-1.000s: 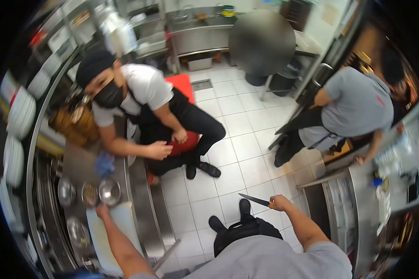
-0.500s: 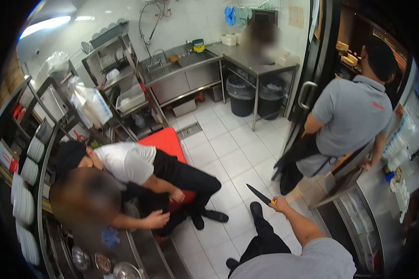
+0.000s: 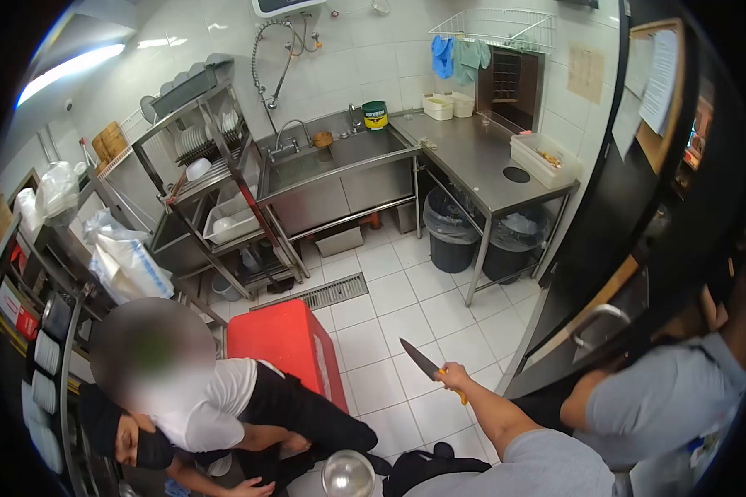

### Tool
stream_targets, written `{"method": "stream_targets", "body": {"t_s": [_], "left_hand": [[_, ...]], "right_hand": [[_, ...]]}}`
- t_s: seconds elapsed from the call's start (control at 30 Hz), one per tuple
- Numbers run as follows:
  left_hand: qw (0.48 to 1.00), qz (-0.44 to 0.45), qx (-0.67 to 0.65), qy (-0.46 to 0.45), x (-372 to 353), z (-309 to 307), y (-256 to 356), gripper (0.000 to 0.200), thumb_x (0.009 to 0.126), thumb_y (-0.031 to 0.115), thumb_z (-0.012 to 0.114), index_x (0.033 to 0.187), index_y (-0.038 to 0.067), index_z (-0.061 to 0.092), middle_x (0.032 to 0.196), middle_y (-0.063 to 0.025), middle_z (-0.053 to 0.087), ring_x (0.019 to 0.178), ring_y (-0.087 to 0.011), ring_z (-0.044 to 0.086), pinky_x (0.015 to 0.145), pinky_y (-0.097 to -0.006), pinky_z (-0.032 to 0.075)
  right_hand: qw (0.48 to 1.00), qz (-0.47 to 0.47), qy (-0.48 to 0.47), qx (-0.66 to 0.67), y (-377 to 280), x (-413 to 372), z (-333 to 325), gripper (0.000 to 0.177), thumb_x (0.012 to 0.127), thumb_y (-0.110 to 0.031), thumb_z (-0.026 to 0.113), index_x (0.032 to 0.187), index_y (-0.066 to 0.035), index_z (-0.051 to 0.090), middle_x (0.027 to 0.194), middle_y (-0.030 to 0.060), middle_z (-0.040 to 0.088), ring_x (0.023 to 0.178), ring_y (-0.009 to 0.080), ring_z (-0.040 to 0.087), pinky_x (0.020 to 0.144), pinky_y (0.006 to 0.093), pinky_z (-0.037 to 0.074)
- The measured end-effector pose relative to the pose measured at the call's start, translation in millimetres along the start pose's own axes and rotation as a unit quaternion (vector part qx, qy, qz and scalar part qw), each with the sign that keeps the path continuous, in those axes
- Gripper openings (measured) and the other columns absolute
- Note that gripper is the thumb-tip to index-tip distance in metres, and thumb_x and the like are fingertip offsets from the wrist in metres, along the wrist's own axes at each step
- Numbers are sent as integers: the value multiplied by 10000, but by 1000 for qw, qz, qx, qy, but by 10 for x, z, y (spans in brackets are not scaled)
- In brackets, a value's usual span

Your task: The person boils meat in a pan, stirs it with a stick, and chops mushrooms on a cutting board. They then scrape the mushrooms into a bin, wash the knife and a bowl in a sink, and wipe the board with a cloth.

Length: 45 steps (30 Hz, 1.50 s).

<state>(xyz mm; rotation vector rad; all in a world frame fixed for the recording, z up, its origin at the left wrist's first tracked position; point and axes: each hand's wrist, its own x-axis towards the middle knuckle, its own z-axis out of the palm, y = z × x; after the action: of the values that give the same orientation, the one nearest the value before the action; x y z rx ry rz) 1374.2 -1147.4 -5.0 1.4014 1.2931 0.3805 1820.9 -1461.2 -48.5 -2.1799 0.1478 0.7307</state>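
My right hand (image 3: pixel 450 378), at the end of my stretched-out right arm, is wrapped round the yellow handle of a kitchen knife (image 3: pixel 420 359). Its long dark blade points up and to the left, over the tiled floor. My left hand is out of sight. A shiny round metal bowl (image 3: pixel 348 475) shows at the bottom edge, left of my body; what supports it is hidden.
A seated person (image 3: pixel 215 406) in a white shirt is close on the left, beside a red box (image 3: pixel 286 335). At right, a person (image 3: pixel 663 406) in grey stands by the dark door (image 3: pixel 593 311). Ahead are a sink (image 3: pixel 340 166), a steel table (image 3: pixel 472 157) and bins (image 3: pixel 449 232).
My view has moved forward towards the sink, with the knife still in my right hand. A metal bowl now appears at the bottom centre. The person in grey is lower, partly behind the door.
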Motion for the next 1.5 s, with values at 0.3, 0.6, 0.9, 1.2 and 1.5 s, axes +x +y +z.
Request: {"method": "stream_targets", "body": {"t_s": [0.3, 0.6, 0.9, 1.2, 1.5], "left_hand": [[959, 236, 79, -134, 2162, 3584, 2896, 129, 755, 13, 595, 647, 67, 550, 595, -28, 524, 548, -136, 515, 484, -344, 394], [952, 214, -2, -220, 4367, 6894, 6002, 223, 758, 179, 756, 789, -15, 651, 709, -77, 663, 619, -145, 611, 633, -299, 509], [954, 248, 42, -165, 5975, 9571, 8039, 205, 755, 203, 761, 780, 19, 673, 736, -65, 683, 645, -126, 633, 660, -300, 532], [873, 375, 304, -74, 7503, 11662, 8543, 297, 687, 252, 777, 824, -2, 706, 880, -236, 715, 872, -389, 702, 809, -451, 550], [809, 235, 478, -250, 8665, 12928, 7457, 357, 701, 226, 779, 942, -28, 707, 955, -267, 696, 940, -430, 676, 839, -470, 554]], "right_hand": [[997, -38, 32, 53, -474, 1591, -1284, 279, 884, -295, 730, 941, -37, 637, 708, 53, 667, 528, 131, 632, 446, 288, 505], [976, -14, 201, 76, -1448, 1847, -2746, 215, 901, -196, 707, 958, 1, 643, 714, 46, 640, 532, 106, 596, 473, 267, 472], [931, 0, 336, 144, -2893, 3447, -3611, 162, 901, -133, 703, 946, 7, 635, 639, 18, 590, 523, 77, 550, 471, 250, 432], [926, -72, 335, 157, -4975, 6166, -4605, 193, 885, -114, 735, 974, 21, 628, 742, 54, 607, 619, 106, 548, 558, 266, 456], [949, -14, 314, 28, -6339, 7662, -4450, 226, 821, -110, 772, 954, 32, 658, 852, 138, 640, 699, 237, 625, 645, 309, 492]]}}
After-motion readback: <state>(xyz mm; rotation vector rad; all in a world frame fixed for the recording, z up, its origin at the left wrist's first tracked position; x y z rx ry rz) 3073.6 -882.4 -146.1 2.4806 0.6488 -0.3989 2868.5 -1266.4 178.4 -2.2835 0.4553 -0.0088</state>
